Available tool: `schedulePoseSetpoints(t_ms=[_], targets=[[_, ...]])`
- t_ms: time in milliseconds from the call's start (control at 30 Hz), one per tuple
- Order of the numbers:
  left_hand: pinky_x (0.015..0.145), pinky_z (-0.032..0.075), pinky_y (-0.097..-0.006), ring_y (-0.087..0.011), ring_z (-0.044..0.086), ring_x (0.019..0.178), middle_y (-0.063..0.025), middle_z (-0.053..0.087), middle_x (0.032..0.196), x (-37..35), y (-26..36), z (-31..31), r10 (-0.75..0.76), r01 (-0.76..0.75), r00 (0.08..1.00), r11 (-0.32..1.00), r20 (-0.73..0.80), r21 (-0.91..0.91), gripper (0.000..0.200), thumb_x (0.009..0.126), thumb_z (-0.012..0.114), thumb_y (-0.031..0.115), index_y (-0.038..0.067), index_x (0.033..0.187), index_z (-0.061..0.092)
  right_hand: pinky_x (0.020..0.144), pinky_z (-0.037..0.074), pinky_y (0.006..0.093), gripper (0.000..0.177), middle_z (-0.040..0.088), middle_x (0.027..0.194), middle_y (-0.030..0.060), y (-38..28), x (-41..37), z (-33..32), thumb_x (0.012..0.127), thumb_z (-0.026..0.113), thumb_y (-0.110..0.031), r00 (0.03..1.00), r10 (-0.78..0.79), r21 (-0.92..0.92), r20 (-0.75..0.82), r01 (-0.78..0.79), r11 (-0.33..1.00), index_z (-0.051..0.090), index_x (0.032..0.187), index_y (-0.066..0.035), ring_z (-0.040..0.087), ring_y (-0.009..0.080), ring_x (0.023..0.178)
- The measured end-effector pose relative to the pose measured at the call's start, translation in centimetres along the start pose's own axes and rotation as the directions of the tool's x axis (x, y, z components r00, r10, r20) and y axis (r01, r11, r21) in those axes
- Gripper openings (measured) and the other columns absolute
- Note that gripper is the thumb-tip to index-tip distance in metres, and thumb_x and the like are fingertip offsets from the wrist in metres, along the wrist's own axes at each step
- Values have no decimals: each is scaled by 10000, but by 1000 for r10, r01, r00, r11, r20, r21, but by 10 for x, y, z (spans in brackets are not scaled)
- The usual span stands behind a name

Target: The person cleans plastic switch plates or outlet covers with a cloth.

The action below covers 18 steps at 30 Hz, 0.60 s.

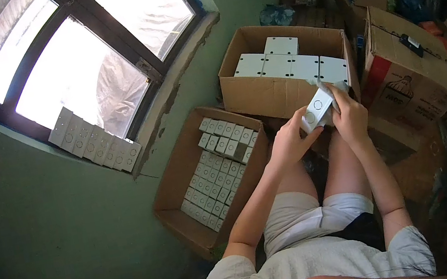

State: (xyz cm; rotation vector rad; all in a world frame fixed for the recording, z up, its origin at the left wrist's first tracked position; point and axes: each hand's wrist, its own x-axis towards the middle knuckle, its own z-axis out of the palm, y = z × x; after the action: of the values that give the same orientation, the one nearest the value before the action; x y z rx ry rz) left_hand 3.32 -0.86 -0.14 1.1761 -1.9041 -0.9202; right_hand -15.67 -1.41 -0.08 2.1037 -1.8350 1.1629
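While a full carton point(264, 96) sits just above, a person holds a white box point(316, 108) right of centre, left hand point(290, 142) and right hand point(349, 114) clamped on opposite sides, its long axis tilting toward upper right.

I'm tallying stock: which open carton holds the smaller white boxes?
The shallow carton beside the left hand, with small boxes in tight rows. The deep carton beyond the right hand holds larger ones, like the held white box.
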Motion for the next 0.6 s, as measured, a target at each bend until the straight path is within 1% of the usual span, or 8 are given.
schedulePoseSetpoints(t_ms=[100,167,200,233,367,400,500,600], targets=[[776,554,-422,-389,695,914,-227,699,1006,1,6,-3,56,-45,997,983,-56,179,627,818,782,279,56,1334,504,698,570,419,594,689,1175,136,-9,-1,-3,782,689,-48,983,-176,35,-54,178,983,577,1358,-136,712,327,820],[753,561,-396,-358,710,886,-197,712,953,6,0,-1,0,-2,999,999,-42,-37,574,801,775,203,72,1307,539,699,576,392,642,665,1244,114,-12,-2,-9,776,706,-59,971,-238,30,-11,238,971,563,1392,-168,716,301,820],[737,564,-377,-326,720,872,-182,714,953,10,-12,5,80,-95,992,983,-102,-156,521,771,774,137,71,1252,584,703,576,392,653,664,1248,110,-12,-2,-12,769,714,-66,952,-307,87,-8,306,948,565,1394,-184,715,300,825],[753,570,-368,-279,728,874,-177,716,971,10,-8,3,72,-90,990,985,-124,-144,519,750,782,97,67,1238,609,706,577,392,664,662,1252,105,-11,-2,-15,763,722,-74,928,-371,146,-11,369,918,567,1396,-200,715,298,830],[801,580,-343,-215,717,917,-163,714,1036,1,4,4,36,-66,978,988,-205,-142,540,754,755,15,66,1271,607,712,581,375,732,626,1324,55,3,0,-21,749,795,-182,982,-185,153,43,177,972,530,1428,-255,716,279,837],[814,583,-335,-199,709,933,-155,713,1057,1,4,6,34,-80,969,980,-244,-182,554,753,744,-14,67,1283,604,712,587,364,764,576,1395,41,2,-1,-28,737,816,-225,978,-121,100,172,105,989,515,1439,-250,723,260,825],[858,584,-334,-150,636,1080,-63,682,1162,3,-12,10,-57,-18,978,936,-200,-353,539,799,744,13,81,1312,594,697,592,364,797,531,1447,25,-24,-8,-38,722,821,-205,965,-219,71,144,211,975,501,1452,-232,725,254,793],[834,584,-346,-217,688,1015,-126,702,1094,11,-6,-2,-48,34,988,995,-149,-93,562,736,795,31,51,1268,619,689,598,362,876,494,1483,-13,-23,-14,-31,713,806,-127,945,-246,0,216,252,968,427,1497,-227,726,256,776]])
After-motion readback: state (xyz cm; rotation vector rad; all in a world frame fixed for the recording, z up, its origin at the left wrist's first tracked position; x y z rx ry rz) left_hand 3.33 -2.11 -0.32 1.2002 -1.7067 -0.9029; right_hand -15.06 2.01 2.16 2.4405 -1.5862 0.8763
